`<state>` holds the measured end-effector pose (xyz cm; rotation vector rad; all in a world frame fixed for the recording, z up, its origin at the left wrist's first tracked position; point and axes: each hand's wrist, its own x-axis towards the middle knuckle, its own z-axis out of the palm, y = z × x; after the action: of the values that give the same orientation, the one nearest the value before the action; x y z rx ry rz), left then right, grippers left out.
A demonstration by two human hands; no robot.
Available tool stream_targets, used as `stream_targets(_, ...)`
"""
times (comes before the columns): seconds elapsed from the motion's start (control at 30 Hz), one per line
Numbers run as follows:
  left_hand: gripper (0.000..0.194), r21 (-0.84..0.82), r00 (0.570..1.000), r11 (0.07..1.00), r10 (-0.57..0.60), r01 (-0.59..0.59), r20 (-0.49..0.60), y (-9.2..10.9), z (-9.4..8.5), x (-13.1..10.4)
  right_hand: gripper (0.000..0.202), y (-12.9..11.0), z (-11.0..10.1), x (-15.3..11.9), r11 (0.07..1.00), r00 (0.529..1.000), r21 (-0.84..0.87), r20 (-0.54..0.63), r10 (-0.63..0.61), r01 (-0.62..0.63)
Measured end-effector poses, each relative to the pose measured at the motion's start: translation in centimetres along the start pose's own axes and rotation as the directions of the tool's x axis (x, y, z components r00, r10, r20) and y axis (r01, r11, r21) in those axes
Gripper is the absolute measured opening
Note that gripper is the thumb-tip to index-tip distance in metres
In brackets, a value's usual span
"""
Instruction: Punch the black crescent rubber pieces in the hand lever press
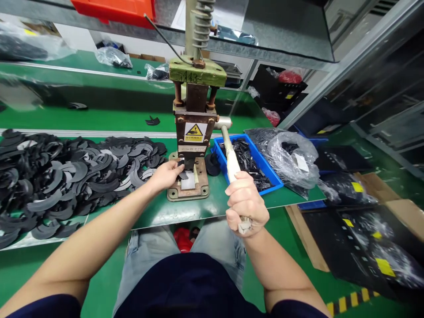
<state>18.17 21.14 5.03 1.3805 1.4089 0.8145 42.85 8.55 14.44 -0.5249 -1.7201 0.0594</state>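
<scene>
My left hand [168,174] pinches a small black part [182,175] at the base of a hand press [195,126], just left of the block under its ram. My right hand [247,204] is wrapped round the pale, taped press lever [231,154], which slopes down toward me from the press's right side. A warning label [195,132] is on the press front. Left of the press lies a large pile of curved black parts [79,176]. How far the held part reaches into the press is hidden.
Right of the press stands a blue tray [261,165] of small black pieces, beside a clear plastic bag [291,154]. Cardboard and bagged items [367,229] lie farther right. A metal shelf [274,53] with a red bin [115,11] spans above.
</scene>
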Motion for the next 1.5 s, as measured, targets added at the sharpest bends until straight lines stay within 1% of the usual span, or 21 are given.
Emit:
stream_targets(0.07, 0.039, 0.044, 0.990, 0.999, -0.030, 0.024, 0.137, 1.1, -1.1, 1.3, 0.015, 0.0, 0.0, 0.0, 1.000, 1.000, -0.008, -0.003, -0.001, 0.001)
stream_targets(0.13, 0.036, 0.101, 0.962, 0.995, -0.054, 0.028, 0.267, 2.2, -2.1, 2.5, 0.016, 0.0, 0.0, 0.0, 1.000, 1.000, -0.022, -0.008, 0.005, -0.005)
stream_targets(0.2, 0.030, 0.116, 0.943, 0.993, -0.037, -0.002, 0.330, 2.9, -2.5, 3.0, 0.017, 0.0, 0.0, 0.1, 0.999, 1.000, -0.037, -0.010, 0.013, -0.013)
stream_targets(0.27, 0.026, 0.087, 0.952, 0.995, 0.021, -0.049, 0.304, 3.0, -2.3, 2.5, 0.017, 0.0, 0.0, 0.1, 0.999, 1.000, -0.044, -0.003, 0.012, -0.012)
stream_targets(0.33, 0.026, 0.045, 0.974, 0.996, 0.060, -0.071, 0.217, 2.4, -1.8, 1.3, 0.016, 0.0, 0.0, 0.1, 0.999, 1.000, -0.037, 0.007, 0.005, -0.005)
stream_targets(0.43, 0.036, -0.106, 0.993, 0.994, 0.007, 0.005, 0.120, 1.2, -1.8, -1.0, 0.016, 0.0, 0.0, 0.2, 1.000, 1.000, -0.011, 0.001, -0.001, 0.001)
stream_targets(0.5, 0.041, -0.274, 0.994, 0.960, -0.035, 0.062, 0.102, 0.6, -2.7, -2.2, 0.016, -0.1, 0.1, 0.3, 1.000, 1.000, -0.005, -0.011, 0.002, -0.002)
stream_targets(0.6, 0.044, -0.481, 0.995, 0.871, -0.089, 0.102, 0.049, 0.0, -4.8, -2.9, 0.016, -0.1, 0.2, 0.4, 1.000, 1.000, 0.003, -0.026, 0.000, 0.000)
stream_targets(0.67, 0.045, -0.556, 0.989, 0.821, -0.145, 0.129, 0.016, -0.2, -5.9, -2.8, 0.016, -0.1, 0.2, 0.4, 1.000, 1.000, 0.006, -0.028, 0.004, -0.003)
stream_targets(0.73, 0.045, -0.589, 0.983, 0.790, -0.174, 0.169, 0.049, -0.4, -6.5, -2.5, 0.015, -0.1, 0.2, 0.4, 1.000, 1.000, -0.001, -0.022, 0.005, -0.005)
stream_targets(0.8, 0.043, -0.583, 0.975, 0.782, -0.165, 0.223, 0.152, -0.5, -6.3, -1.9, 0.015, -0.1, 0.1, 0.4, 1.000, 1.000, -0.014, -0.016, 0.004, -0.004)
stream_targets(0.83, 0.040, -0.552, 0.967, 0.797, -0.158, 0.246, 0.202, -0.5, -6.0, -1.6, 0.016, -0.1, 0.1, 0.3, 1.000, 1.000, -0.020, -0.010, 0.009, -0.009)
stream_targets(0.9, 0.038, -0.415, 0.959, 0.875, -0.162, 0.248, 0.232, -0.2, -5.2, -1.0, 0.016, -0.1, 0.0, 0.3, 1.000, 1.000, -0.026, 0.003, 0.018, -0.018)
stream_targets(0.97, 0.038, -0.211, 0.974, 0.959, -0.156, 0.189, 0.164, 0.1, -4.3, -0.4, 0.018, -0.2, -0.1, 0.3, 0.999, 1.000, -0.027, 0.011, 0.026, -0.026)
stream_targets(1.03, 0.038, -0.058, 0.990, 0.991, -0.119, 0.124, 0.080, 0.5, -3.7, 0.1, 0.019, -0.3, -0.2, 0.6, 0.999, 0.999, -0.026, 0.018, 0.035, -0.034)
stream_targets(1.07, 0.038, -0.026, 0.993, 0.994, -0.105, 0.106, 0.052, 0.6, -3.5, 0.3, 0.019, -0.4, -0.3, 0.8, 0.999, 0.999, -0.022, 0.022, 0.039, -0.038)
stream_targets(1.13, 0.038, -0.014, 0.995, 0.995, -0.094, 0.095, 0.035, 0.8, -3.4, 0.4, 0.020, -0.6, -0.4, 1.5, 0.999, 0.999, -0.009, 0.028, 0.041, -0.040)
stream_targets(1.2, 0.040, -0.028, 0.994, 0.994, -0.099, 0.101, 0.052, 0.9, -3.4, 0.3, 0.020, -0.8, -0.5, 2.5, 0.999, 0.999, 0.005, 0.017, 0.031, -0.032)
stream_targets(1.33, 0.046, -0.129, 0.972, 0.974, -0.165, 0.187, 0.170, 0.9, -3.5, -0.1, 0.026, -1.2, -0.7, 5.3, 0.999, 0.999, 0.033, -0.014, 0.041, -0.041)
stream_targets(1.4, 0.049, -0.186, 0.964, 0.961, -0.167, 0.206, 0.206, 0.8, -3.3, -0.2, 0.028, -1.4, -0.7, 6.7, 0.996, 0.997, 0.059, -0.023, 0.067, -0.066)
stream_targets(1.5, 0.048, -0.243, 0.977, 0.956, -0.125, 0.165, 0.171, 0.5, -3.1, 0.1, 0.029, -1.7, -0.6, 8.2, 0.990, 0.994, 0.113, -0.050, 0.094, -0.088)
